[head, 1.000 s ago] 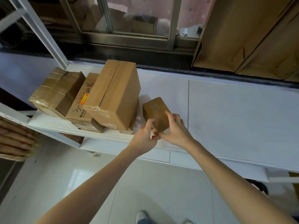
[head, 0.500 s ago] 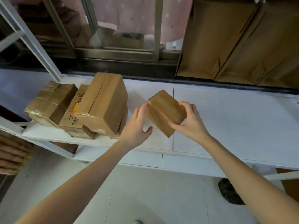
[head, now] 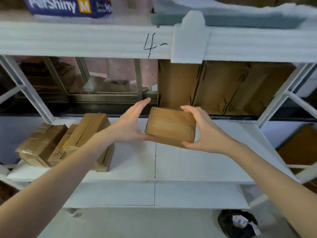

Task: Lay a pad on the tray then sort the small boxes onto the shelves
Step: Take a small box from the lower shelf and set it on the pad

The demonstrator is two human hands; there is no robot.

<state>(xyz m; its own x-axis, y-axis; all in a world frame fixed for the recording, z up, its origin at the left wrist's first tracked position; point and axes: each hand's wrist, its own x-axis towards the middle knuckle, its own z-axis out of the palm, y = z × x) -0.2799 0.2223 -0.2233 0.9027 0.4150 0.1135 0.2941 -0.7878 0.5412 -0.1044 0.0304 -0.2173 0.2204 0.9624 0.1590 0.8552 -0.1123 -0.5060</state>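
Cardboard parcels are leaning in a loose group at the left end of the white shelf, taped and tilted against one another, with handwriting on one face. Moving right, the left hand is pressing its palm and thumb against the left side of a small brown box, fingers stretched out straight rather than curled. The box is being held in the air above the middle of the shelf, tilted, not touching the board. The right hand is clamping the opposite side, thumb under the lower front corner and fingers wrapped over the far edge. Flattened cartons are standing behind it toward the back right corner, and an upper shelf beam marked "4-" is crossing overhead.

The step appears to be placing this box in its slot. Doing it well likely means levelling the box first, then lowering it flat onto open board, either square beside the leaning parcels or further right toward the shelf's clear end. Keeping both palms on until the base is seated should be preventing a corner-first drop, and leaving the tilted group untouched is probably avoiding a slide off the front edge.
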